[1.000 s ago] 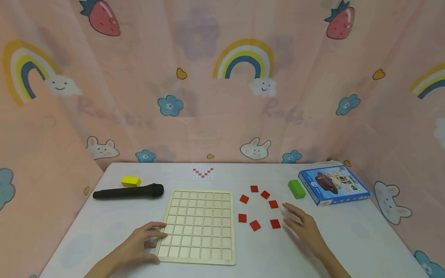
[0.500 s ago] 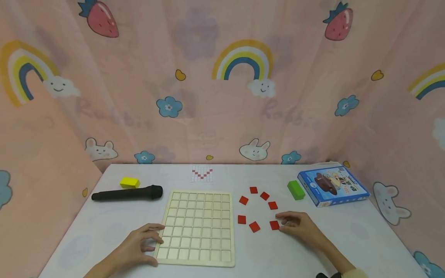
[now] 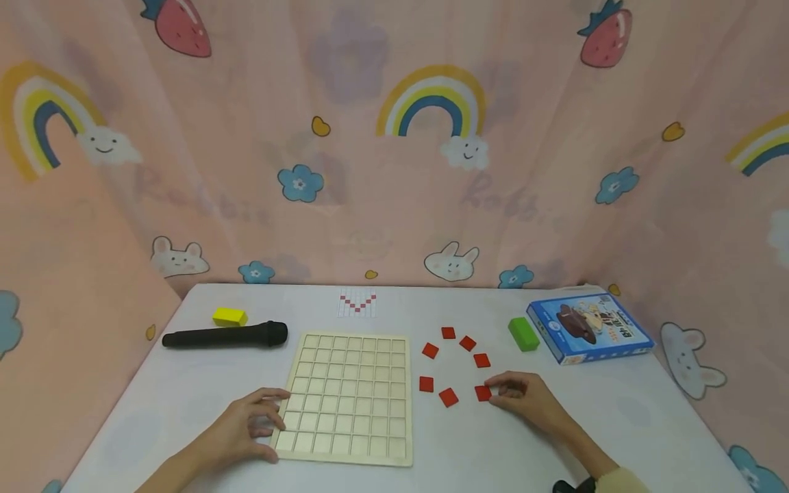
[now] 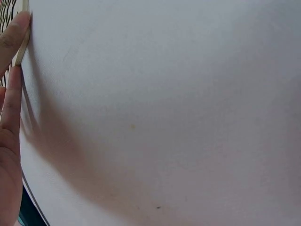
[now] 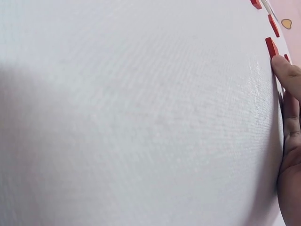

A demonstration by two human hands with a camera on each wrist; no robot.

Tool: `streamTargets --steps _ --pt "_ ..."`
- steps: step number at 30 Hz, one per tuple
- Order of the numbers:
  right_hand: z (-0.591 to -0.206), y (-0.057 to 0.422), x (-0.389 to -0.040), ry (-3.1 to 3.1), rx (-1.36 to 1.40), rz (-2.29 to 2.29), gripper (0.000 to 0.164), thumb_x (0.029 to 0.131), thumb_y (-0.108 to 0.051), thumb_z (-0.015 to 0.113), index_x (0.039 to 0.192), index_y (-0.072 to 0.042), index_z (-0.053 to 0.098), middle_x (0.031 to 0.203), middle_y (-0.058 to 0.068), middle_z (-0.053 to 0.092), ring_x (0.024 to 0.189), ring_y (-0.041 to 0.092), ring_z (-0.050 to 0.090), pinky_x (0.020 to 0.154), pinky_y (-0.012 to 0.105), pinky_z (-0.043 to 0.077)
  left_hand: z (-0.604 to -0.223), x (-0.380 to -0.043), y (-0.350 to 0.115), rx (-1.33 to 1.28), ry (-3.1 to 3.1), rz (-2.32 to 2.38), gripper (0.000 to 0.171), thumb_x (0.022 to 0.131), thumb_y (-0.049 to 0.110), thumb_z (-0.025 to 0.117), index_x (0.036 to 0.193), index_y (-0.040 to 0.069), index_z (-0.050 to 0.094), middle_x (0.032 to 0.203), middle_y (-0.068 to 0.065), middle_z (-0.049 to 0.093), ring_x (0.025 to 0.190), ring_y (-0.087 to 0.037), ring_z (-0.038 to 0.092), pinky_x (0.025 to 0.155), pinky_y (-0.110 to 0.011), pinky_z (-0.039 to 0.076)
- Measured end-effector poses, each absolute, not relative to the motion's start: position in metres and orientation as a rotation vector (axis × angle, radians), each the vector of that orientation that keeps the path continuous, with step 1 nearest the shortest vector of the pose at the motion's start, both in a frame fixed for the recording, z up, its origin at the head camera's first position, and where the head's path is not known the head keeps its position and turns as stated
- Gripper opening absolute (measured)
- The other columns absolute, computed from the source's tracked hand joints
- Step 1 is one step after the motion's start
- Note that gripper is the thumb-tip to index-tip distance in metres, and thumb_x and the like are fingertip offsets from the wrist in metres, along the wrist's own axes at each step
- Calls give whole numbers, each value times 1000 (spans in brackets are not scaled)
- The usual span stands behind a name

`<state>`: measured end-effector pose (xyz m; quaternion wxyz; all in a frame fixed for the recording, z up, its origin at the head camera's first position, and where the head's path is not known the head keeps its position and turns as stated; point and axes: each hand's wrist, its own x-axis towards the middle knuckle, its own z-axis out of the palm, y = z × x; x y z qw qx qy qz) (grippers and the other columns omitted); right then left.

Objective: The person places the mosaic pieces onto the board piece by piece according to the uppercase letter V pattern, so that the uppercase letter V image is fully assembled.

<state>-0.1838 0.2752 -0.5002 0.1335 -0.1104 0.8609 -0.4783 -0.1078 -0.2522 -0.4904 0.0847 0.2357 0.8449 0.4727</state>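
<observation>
While a yellow block [image 3: 229, 317] and a black microphone [image 3: 224, 335] lie left of the grid board [image 3: 348, 399], toward its far end, the left hand [image 3: 240, 426] rests against the board's left edge, fingers apart and loosely bent, fingertips touching the rim, thumb by the near corner. Behind the board lies a small pattern card [image 3: 356, 302] with a red V. To the board's right, six red tiles [image 3: 448, 397] lie scattered flat on the tabletop [image 3: 616, 411]; farther right, the right hand [image 3: 527, 400] pinches the edge of a seventh tile [image 3: 482, 394], thumb and index finger nearly together. Beyond it, right of the board, are a green block [image 3: 523, 334] and a blue box [image 3: 590, 327].
</observation>
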Motion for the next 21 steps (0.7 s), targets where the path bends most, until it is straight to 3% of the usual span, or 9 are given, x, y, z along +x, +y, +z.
streamTargets --steps 14,21 --pt "-500 274 -185 2530 -290 -1416 33 84 -21 74 112 -4 69 99 7 68 82 14 55 72 17 51 -485 -107 -251 611 2490 1425 36 59 28 88 86 15 68 136 -23 45 116 -52 48 80 -21 57" --pt "-500 275 -184 2534 -309 -1459 33 84 -19 74 113 -4 69 102 8 69 83 13 56 74 17 51 -485 -108 -251 639 2518 1405 36 60 30 88 86 16 67 135 -23 46 112 -47 52 80 -20 57"
